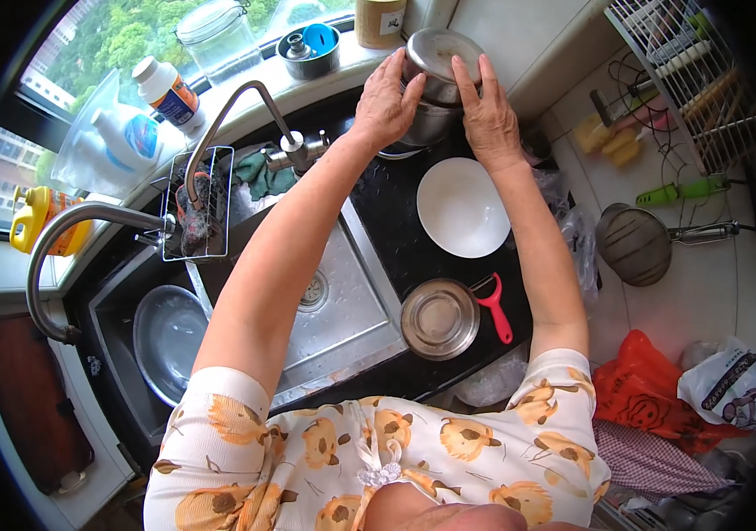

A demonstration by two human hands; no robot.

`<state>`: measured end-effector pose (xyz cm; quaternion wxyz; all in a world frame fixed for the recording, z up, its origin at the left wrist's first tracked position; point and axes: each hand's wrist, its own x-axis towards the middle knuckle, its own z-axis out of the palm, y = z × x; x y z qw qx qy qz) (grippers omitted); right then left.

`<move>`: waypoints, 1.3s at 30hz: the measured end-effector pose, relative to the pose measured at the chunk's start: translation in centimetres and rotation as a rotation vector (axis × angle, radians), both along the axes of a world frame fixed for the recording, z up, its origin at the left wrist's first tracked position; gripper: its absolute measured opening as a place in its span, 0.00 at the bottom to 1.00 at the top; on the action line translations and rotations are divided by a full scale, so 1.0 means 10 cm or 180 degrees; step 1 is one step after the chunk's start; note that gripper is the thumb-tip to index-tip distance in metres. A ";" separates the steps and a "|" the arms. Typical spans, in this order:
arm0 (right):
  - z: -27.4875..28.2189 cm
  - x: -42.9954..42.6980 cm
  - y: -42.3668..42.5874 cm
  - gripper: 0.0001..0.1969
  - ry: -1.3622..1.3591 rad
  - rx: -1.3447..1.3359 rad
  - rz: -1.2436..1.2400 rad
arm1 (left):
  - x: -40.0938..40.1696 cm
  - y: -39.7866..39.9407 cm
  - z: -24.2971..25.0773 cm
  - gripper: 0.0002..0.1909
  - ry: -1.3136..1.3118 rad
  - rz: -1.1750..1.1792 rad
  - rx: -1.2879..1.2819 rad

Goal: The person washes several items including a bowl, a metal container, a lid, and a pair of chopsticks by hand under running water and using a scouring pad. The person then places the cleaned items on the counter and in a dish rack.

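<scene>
My left hand and my right hand reach to the back corner of the black counter. Between them they hold an upturned stainless-steel bowl, palms and fingers against its sides. It sits on or just above a larger metal pot; I cannot tell whether its weight rests there. A white bowl lies on the counter below my right wrist. Nearer to me are a round metal lid or shallow dish and a red-handled peeler beside it.
Left of the counter is a steel sink, with a grey metal basin in its left bowl. Curved taps and a wire caddy stand behind. Bottles line the windowsill. A strainer hangs on the right wall.
</scene>
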<state>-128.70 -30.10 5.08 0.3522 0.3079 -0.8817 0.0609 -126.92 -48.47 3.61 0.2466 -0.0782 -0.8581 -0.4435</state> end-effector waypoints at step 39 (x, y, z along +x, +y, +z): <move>0.26 1.68 0.11 0.18 -0.1370 -0.1834 0.1324 | 1.66 -0.31 0.39 0.26 -0.0016 -0.1133 0.0793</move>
